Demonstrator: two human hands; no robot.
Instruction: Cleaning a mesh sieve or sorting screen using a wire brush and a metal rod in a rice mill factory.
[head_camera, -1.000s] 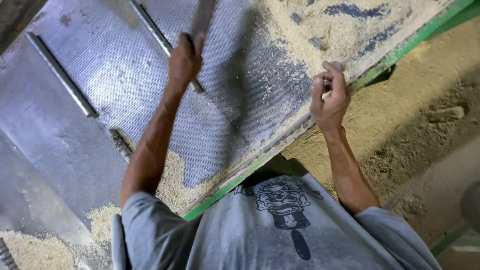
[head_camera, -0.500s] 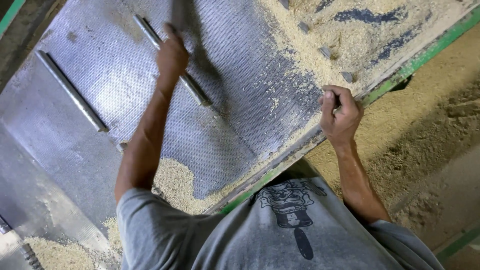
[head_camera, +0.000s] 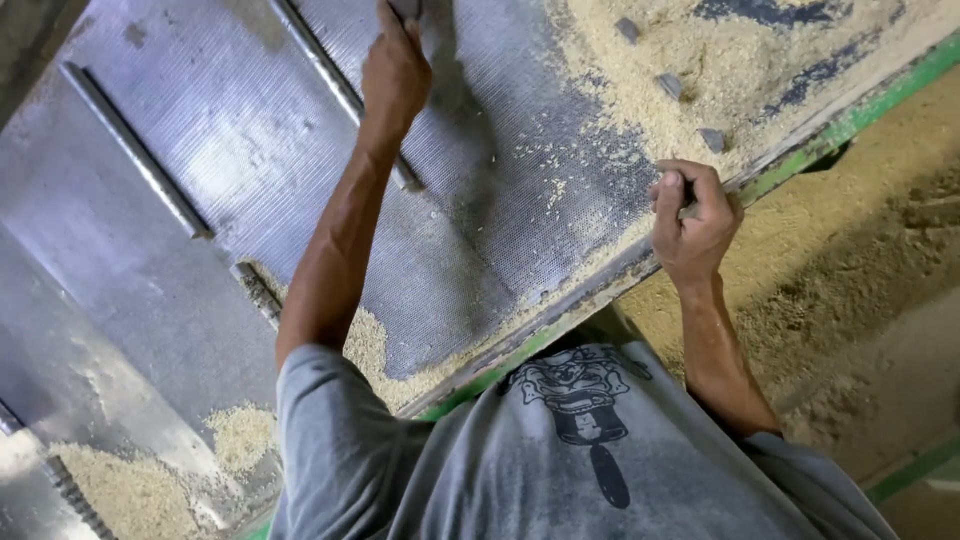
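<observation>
A perforated metal screen (head_camera: 250, 140) carries pale husk dust (head_camera: 700, 70) near its far corner. The left hand (head_camera: 395, 70) is clenched on a dark handle (head_camera: 405, 8) at the far edge; the right hand (head_camera: 692, 222) grips the green-framed near edge (head_camera: 850, 118).

Sawdust (head_camera: 700, 60) on the metal screen (head_camera: 250, 130), right of the bar (head_camera: 330, 80)

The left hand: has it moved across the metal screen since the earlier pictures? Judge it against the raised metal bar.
Yes. The left hand has slid farther up the perforated metal screen, following the raised metal bar away from the green frame edge.
</observation>
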